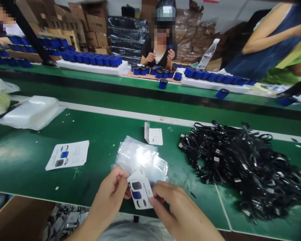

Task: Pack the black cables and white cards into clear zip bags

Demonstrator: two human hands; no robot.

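Far left of the grip and beyond it, a stack of white plastic bags (32, 112) lies on the green table (22, 160). Nearer, to the left of the grip and well apart from it, a stack of printed sheets (67, 154) lies flat.

The left hand (112, 192) is closed on the left edge of a small printed card (139, 194), pinching it between thumb and fingertips. The card bears black and blue product pictures and is held face up over the near table edge. The right hand (177, 209) pinches the card's lower right side, fingers drawn narrow.

Just beyond the grip lies a loose pile of clear bags (140, 155). Whether the card's far edge touches it cannot be told. Further beyond, a small stack of white leaflets (153, 135) sits fanned at one end.

To the right of the grip, apart from the right hand, a large heap of black cables (240, 167) covers the table. Far beyond and to the right, blue cylinders (215, 78) stand in a row on a white tray.
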